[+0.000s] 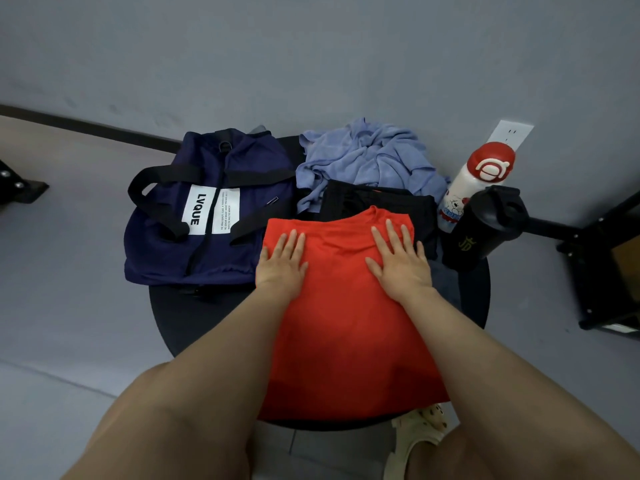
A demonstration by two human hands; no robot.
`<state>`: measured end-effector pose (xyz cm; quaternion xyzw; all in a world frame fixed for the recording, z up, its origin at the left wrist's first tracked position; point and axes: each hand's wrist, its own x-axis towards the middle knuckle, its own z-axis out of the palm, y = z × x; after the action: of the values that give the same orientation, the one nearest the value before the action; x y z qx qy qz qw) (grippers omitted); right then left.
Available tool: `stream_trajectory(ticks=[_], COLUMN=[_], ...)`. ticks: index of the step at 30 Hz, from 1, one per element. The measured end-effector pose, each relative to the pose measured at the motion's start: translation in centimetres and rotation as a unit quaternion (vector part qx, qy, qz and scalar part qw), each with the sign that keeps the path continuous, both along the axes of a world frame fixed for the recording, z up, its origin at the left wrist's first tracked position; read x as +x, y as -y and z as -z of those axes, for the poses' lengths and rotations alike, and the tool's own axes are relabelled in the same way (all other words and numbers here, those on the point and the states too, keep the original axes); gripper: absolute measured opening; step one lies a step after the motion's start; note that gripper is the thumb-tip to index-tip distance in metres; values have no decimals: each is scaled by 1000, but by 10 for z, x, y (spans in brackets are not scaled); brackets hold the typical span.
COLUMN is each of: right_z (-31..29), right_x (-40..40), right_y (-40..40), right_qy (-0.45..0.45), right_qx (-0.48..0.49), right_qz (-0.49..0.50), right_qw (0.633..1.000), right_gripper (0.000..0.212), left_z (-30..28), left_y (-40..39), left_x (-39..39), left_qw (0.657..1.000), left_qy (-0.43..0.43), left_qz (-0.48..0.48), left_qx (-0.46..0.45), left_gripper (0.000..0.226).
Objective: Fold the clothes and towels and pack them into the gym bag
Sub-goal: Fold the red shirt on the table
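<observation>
On the round black desk (166,313) a red shirt (343,323) lies spread flat, a smooth, thin knit whose near hem hangs over the desk's front rim. The left hand (282,263) rests palm down on the shirt's upper left edge, and the right hand (398,259) lies palm down near its upper right corner; the fingers (393,233) of both are straight and slightly fanned, pressing the cloth and gripping nothing. Just beyond the shirt's collar lies a black garment (374,202), dark and matte, partly covered by the red cloth. Behind that, a pale blue towel (367,157) sits in a crumpled heap of soft, deep folds, with a fuzzy surface. To the left, touching the shirt's edge, lies the gym bag (207,209): slack navy fabric, boxy but collapsed, with black webbing straps, a central zip and a white label printed "LVQUE". At the desk's right rim stands a white bottle (474,188), a glossy cylinder with a domed red cap and a cartoon print. Just beside it, nearer, is a black bottle (485,230), a matte cylinder with a chunky flip lid. A cream slipper (415,441) shows below the desk on the grey floor (69,299).
</observation>
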<state>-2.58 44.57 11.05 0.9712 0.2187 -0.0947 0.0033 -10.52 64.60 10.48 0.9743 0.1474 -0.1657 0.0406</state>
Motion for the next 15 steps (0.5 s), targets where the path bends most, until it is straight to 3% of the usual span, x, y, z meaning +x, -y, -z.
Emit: stream_trajectory(ticks=[4,9,12,15], right_z=[-7,-2,7,10], right_x=[-8,-27,-33,-29], right_y=[10,12,11,10], right_qy=[21,78,54,61], right_qx=[28,63,31,42], right_qz=[36,-53,-84,-75], right_qw=[999,993,994,994], right_gripper=[64,56,56,57], left_z=[-1,-2,-8,-19], left_y=[-16,-18,0,17], left_x=[-15,-27,-14,11], left_qw=[999,997,989,968], left_qy=[-20,39,122,221], left_qz=[-3,35,82,53], left_qx=[30,58,-9,-106], left_gripper=[59,57,56,51])
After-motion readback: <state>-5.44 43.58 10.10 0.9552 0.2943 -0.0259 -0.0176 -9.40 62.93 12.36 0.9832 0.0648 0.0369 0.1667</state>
